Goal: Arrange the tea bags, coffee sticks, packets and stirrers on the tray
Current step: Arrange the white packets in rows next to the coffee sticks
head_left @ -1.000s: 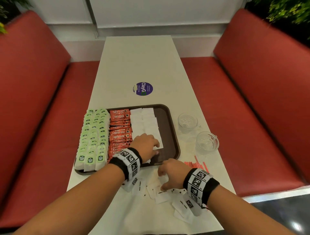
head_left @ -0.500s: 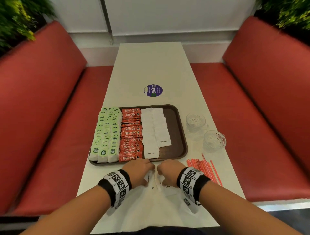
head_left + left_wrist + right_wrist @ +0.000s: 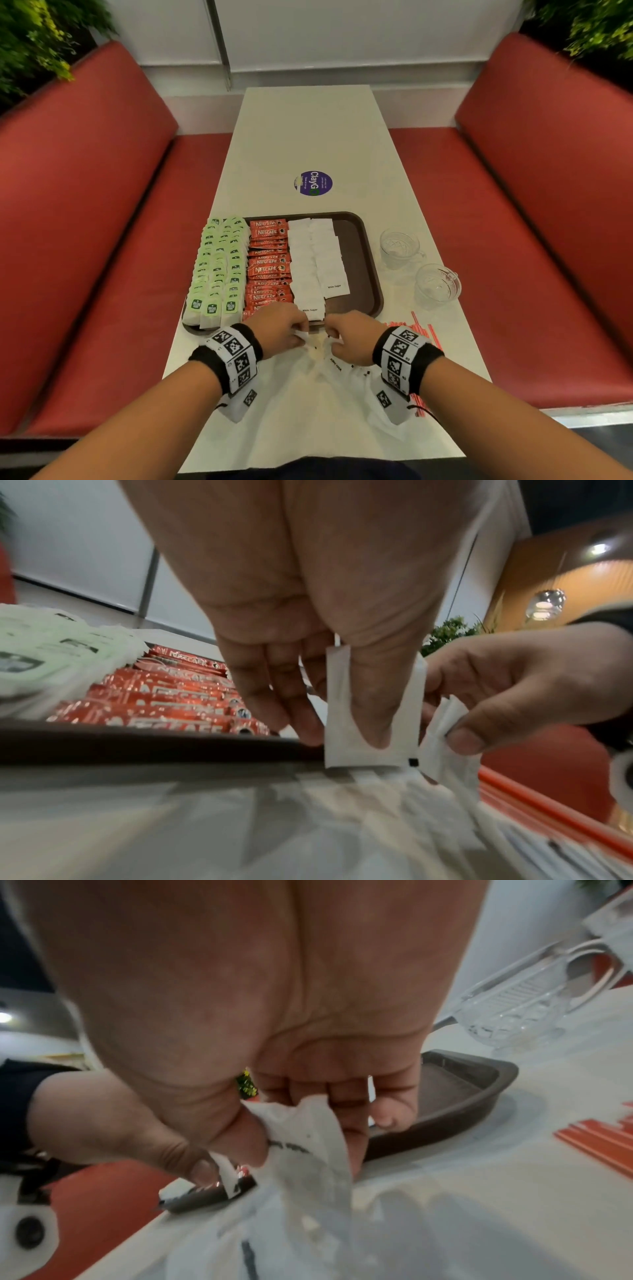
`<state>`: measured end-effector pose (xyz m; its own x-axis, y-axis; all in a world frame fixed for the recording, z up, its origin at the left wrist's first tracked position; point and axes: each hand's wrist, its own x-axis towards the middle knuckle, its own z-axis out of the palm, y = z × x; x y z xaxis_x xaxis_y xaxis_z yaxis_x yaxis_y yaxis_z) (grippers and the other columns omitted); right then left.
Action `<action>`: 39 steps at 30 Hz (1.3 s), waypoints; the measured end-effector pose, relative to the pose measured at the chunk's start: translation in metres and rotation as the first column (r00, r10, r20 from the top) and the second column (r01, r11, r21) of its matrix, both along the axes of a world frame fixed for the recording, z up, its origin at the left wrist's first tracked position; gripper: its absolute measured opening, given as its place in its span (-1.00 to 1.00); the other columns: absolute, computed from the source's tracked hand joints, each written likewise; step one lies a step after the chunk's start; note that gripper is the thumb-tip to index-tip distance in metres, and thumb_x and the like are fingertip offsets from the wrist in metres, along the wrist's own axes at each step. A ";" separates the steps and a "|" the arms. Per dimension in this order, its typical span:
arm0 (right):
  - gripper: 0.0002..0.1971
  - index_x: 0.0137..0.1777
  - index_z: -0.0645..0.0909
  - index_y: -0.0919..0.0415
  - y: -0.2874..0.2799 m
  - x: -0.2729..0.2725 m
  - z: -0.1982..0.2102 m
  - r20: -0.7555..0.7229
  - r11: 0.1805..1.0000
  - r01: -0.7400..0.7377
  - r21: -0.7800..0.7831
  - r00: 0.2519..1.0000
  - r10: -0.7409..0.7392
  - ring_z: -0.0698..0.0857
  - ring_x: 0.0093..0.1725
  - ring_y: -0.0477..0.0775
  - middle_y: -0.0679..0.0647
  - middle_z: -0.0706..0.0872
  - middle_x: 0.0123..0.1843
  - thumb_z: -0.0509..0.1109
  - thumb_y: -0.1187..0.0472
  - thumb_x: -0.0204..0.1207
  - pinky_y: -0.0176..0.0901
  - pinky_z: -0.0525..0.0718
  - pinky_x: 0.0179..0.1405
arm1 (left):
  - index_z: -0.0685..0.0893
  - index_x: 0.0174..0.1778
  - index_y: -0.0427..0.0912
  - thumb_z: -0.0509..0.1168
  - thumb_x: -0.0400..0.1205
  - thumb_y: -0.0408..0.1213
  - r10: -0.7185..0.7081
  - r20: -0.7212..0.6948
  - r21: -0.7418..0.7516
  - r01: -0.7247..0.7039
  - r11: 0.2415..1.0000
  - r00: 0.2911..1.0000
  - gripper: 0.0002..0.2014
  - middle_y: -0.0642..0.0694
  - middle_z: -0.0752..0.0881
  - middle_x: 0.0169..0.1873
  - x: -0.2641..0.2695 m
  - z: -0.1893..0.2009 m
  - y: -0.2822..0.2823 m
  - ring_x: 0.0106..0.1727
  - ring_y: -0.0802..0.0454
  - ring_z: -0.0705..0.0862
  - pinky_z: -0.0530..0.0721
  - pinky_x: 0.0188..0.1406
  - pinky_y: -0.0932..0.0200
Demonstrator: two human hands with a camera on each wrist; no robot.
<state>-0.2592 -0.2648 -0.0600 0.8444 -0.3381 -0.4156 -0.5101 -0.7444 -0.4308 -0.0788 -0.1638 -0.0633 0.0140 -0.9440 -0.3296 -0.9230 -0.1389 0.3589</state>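
Note:
A brown tray (image 3: 371, 270) holds rows of green tea bags (image 3: 219, 263), red coffee sticks (image 3: 269, 263) and white sugar packets (image 3: 317, 260). Just in front of its near rim, my left hand (image 3: 284, 330) pinches a white sugar packet (image 3: 371, 710) upright between thumb and fingers. Beside it, my right hand (image 3: 349, 337) pinches another white packet (image 3: 308, 1139) by its top. More loose white packets (image 3: 339, 373) lie on the table under and behind both hands. Red stirrers (image 3: 423, 330) lie to the right of my right wrist.
Two clear glass cups (image 3: 399, 246) (image 3: 436, 286) stand right of the tray. A round purple sticker (image 3: 313, 183) is on the white table (image 3: 308, 137) beyond it. Red bench seats (image 3: 85, 205) flank the table on both sides.
My left hand came off the tray back to the near table. Both hands drew together over the loose packets, and each now pinches one.

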 end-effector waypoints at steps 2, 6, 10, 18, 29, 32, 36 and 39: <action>-0.90 -0.11 0.41 0.12 -0.006 -0.003 0.005 0.075 0.996 0.073 0.052 0.994 -0.077 0.51 -0.24 0.12 -0.02 0.52 -0.28 0.31 0.21 0.54 -0.07 0.42 -0.30 | 0.75 0.15 -0.02 0.42 0.60 -0.18 0.031 -0.045 -0.059 -0.034 0.998 0.999 -0.79 0.04 0.67 0.02 0.005 0.003 -0.005 0.03 0.09 0.59 0.42 -0.05 0.25; -0.93 -0.09 0.42 0.12 -0.018 -0.005 0.007 0.152 0.976 0.167 0.142 0.970 -0.188 0.63 -0.20 0.19 0.13 0.67 -0.16 0.28 0.24 0.55 0.03 0.57 -0.23 | 0.78 0.15 -0.02 0.38 0.61 -0.23 0.030 -0.091 -0.145 -0.043 0.988 0.995 -0.79 0.04 0.70 -0.01 0.008 0.009 -0.015 0.01 0.08 0.63 0.53 -0.02 0.21; -0.90 -0.02 0.34 0.08 -0.027 -0.004 0.008 0.246 0.951 0.229 0.210 0.929 -0.278 0.44 -0.42 -0.01 0.00 0.53 -0.35 0.23 0.26 0.64 -0.13 0.39 -0.42 | 0.72 0.15 0.01 0.38 0.59 -0.22 0.071 -0.120 -0.128 -0.087 0.988 0.990 -0.78 0.04 0.78 -0.14 0.002 0.015 -0.024 -0.16 0.10 0.68 0.63 -0.15 0.18; -0.95 -0.07 0.58 0.03 -0.048 0.000 -0.001 0.327 0.976 0.180 0.124 0.921 -0.212 0.64 -0.24 0.00 -0.03 0.69 -0.22 0.35 0.12 0.61 -0.19 0.52 -0.29 | 0.62 0.16 0.09 0.51 0.54 -0.16 0.100 -0.260 -0.210 -0.157 0.965 0.960 -0.69 0.25 0.64 -0.33 -0.002 0.019 -0.045 -0.28 0.23 0.58 0.49 -0.27 0.39; -0.67 -0.23 0.62 0.15 -0.063 -0.009 -0.012 0.288 0.952 0.288 0.104 0.908 -0.306 0.62 -0.28 0.04 0.04 0.67 -0.32 0.26 0.01 0.72 -0.07 0.55 -0.23 | 0.72 -0.10 0.13 0.39 0.66 -0.15 0.228 -0.347 -0.156 -0.295 0.943 0.910 -0.94 0.19 0.74 -0.19 0.004 0.008 -0.081 -0.17 0.21 0.65 0.56 -0.18 0.30; -0.79 0.09 0.63 0.17 -0.065 -0.011 -0.011 0.238 0.930 0.354 0.100 0.899 -0.368 0.70 -0.17 0.08 0.08 0.75 -0.13 0.25 0.07 0.72 -0.04 0.65 -0.17 | 0.74 -0.05 0.09 0.37 0.68 -0.15 0.257 -0.264 -0.148 -0.303 0.941 0.930 -0.95 0.18 0.74 -0.12 0.004 0.000 -0.095 -0.13 0.25 0.64 0.50 -0.12 0.32; -0.90 0.06 0.38 0.17 -0.067 -0.014 -0.007 0.237 0.868 0.433 0.244 0.841 -0.486 0.47 -0.43 -0.02 0.01 0.56 -0.33 0.22 0.17 0.69 -0.19 0.43 -0.42 | 0.77 -0.06 0.08 0.41 0.63 -0.13 0.259 -0.093 -0.050 -0.265 0.963 0.961 -0.96 0.13 0.75 -0.09 -0.001 -0.016 -0.107 -0.01 0.09 0.70 0.63 -0.01 0.19; -0.87 -0.09 0.37 0.14 -0.070 -0.016 -0.003 0.239 0.879 0.424 0.219 0.850 -0.469 0.42 -0.42 -0.03 0.01 0.51 -0.36 0.20 0.19 0.71 -0.17 0.40 -0.40 | 0.75 -0.09 0.08 0.41 0.61 -0.11 0.270 -0.024 -0.055 -0.271 0.961 0.962 -0.97 0.11 0.77 -0.09 -0.004 -0.020 -0.113 -0.01 0.06 0.72 0.69 0.04 0.12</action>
<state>-0.2756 -0.3344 -0.0635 0.7045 -0.6582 -0.2655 -0.6143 -0.3781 -0.6926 -0.0823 -0.2765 -0.0835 0.2669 -0.9230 -0.2771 -0.8477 -0.3617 0.3881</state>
